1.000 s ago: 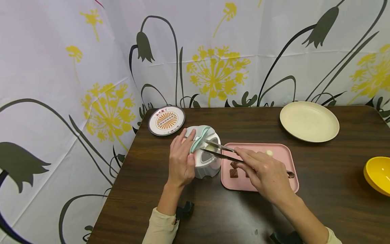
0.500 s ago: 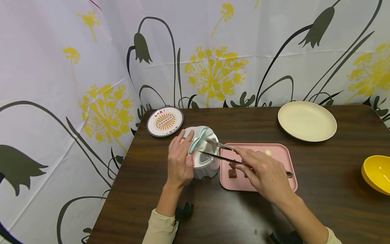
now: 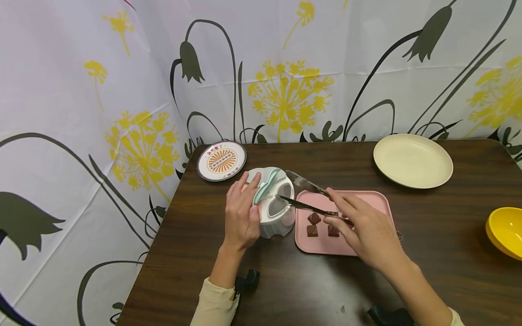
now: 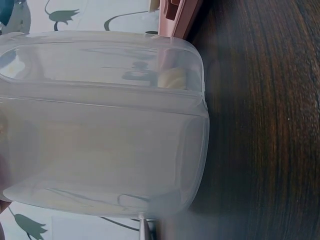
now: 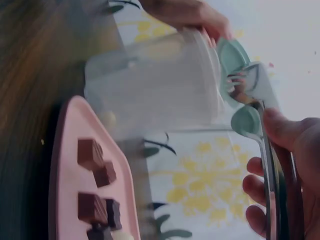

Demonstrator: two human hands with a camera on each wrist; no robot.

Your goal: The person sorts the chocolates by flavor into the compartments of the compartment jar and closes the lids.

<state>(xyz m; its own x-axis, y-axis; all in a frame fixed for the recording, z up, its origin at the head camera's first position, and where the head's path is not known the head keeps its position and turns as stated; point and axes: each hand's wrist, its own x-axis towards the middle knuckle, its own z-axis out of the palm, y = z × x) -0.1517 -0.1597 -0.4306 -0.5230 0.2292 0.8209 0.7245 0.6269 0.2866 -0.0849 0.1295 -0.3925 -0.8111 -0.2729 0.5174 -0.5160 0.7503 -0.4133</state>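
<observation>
My left hand [image 3: 240,213] grips the lid of a translucent plastic container [image 3: 277,226], fingers over the top and thumb on the near side. A mint-green flap [image 3: 267,186] stands raised at those fingers. My right hand [image 3: 369,228] holds metal serving tongs [image 3: 310,207], their two arms spread, with the tips at the lid's opening. The right wrist view shows a forked end on the tongs [image 5: 272,170] and nothing between the arms. A cream-coloured piece [image 4: 172,78] lies at the bottom of the container. Brown chocolates [image 3: 312,231] sit on a pink tray [image 3: 303,246] beside it.
A patterned plate [image 3: 222,161] stands behind and left of the container. At the back right is a cream oval plate [image 3: 413,160], with a yellow bowl [image 3: 505,233] at the right edge. A flower-printed cloth [image 3: 285,99] hangs behind the table [image 3: 195,253].
The tongs have spread wider, and my right hand has shifted a little to the right, uncovering more chocolates. My left hand stays on the container lid.
</observation>
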